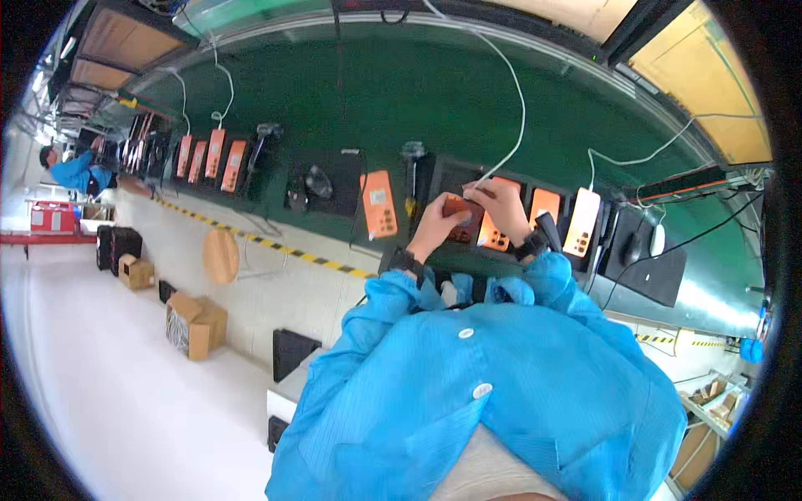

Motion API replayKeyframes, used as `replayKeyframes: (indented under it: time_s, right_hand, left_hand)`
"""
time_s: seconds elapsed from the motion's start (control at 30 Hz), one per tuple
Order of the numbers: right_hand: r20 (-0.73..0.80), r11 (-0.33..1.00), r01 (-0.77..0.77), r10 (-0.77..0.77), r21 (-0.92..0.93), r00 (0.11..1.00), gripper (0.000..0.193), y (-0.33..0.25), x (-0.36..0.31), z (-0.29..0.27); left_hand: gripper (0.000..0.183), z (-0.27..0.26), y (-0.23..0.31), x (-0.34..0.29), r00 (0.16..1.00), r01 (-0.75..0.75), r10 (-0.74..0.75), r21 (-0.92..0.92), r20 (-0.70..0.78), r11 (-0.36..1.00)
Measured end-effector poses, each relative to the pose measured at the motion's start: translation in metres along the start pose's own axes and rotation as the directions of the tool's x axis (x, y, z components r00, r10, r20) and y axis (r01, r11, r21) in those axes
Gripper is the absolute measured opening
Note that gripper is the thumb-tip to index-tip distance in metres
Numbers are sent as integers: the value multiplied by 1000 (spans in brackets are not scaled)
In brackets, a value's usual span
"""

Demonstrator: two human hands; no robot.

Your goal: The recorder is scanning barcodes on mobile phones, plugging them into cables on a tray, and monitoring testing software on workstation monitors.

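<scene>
My left hand (436, 225) is closed around an orange phone (457, 204), held over a black mat on the green bench. My right hand (503, 209) pinches the end of a white cable (520, 93) against that phone's upper end; whether the plug is inside cannot be made out. Just beneath my right hand lies another orange phone (494, 237), camera lenses toward me. Further right are an orange phone (545, 203) and a paler one (582, 220) with a white cable at its top. Left of my hands rests an orange phone (379, 205) with a white label.
Several orange phones (215, 150) stand in a row at the far left of the bench (401, 92). A black mouse (318, 181) lies on a mat, and another mouse (632, 248) sits at the right. A round stool (220, 256), cardboard boxes (197, 326) and a co-worker (77, 173) are off left.
</scene>
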State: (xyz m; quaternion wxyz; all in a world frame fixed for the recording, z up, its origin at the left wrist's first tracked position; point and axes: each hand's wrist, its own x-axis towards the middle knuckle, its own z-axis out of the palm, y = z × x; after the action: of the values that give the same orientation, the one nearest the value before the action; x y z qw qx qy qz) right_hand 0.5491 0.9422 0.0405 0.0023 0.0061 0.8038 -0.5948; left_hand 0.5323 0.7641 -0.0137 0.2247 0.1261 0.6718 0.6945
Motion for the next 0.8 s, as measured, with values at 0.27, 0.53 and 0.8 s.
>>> replayKeyframes:
  time_s: [0.27, 0.53, 0.8]
  right_hand:
    - [19, 978, 14, -10, -209, 1000, 23, -19, -17, 12]
    - [16, 957, 148, -149, -248, 989, 18, -28, -27, 21]
    - [80, 958, 94, -75, -269, 994, 17, 10, -17, 13]
  left_hand:
    - [21, 7, 7, -25, 994, -53, 58, 56, -93, 997]
    - [26, 8, 9, -39, 990, -90, 81, -73, -114, 993]
    - [32, -30, -23, -76, 969, -82, 119, 173, -216, 981]
